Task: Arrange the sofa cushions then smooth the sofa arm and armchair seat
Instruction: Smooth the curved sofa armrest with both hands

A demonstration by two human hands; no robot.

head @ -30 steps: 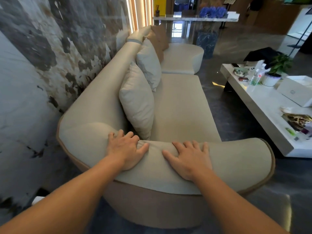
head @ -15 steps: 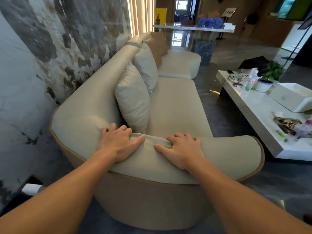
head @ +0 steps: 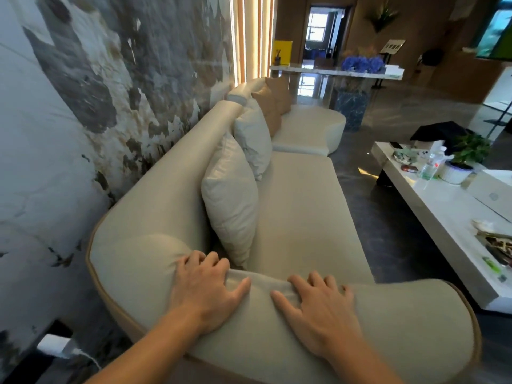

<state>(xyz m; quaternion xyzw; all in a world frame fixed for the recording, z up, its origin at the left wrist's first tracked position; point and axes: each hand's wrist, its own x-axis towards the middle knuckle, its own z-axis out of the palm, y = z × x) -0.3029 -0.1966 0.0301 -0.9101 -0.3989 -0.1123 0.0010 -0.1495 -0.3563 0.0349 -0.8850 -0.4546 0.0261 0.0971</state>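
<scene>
A long beige sofa runs away from me along the left wall. Its padded arm [head: 410,325] lies across the bottom of the view. My left hand [head: 206,292] and my right hand [head: 318,309] both rest flat on top of the arm, fingers spread, a small fold of fabric raised between them. Two cream cushions [head: 231,200] [head: 255,137] lean upright against the backrest. Behind them stand brown cushions [head: 273,102]. The sofa seat [head: 302,217] is bare.
A white low table [head: 437,214] stands at the right with a bottle, a potted plant, a white box and small items. Dark glossy floor lies between it and the sofa. A white charger [head: 54,346] with a cable is plugged in at the lower left wall.
Both hands stay on the sofa arm and have slid slightly left along it. The view has tilted up, showing more of the room beyond.
</scene>
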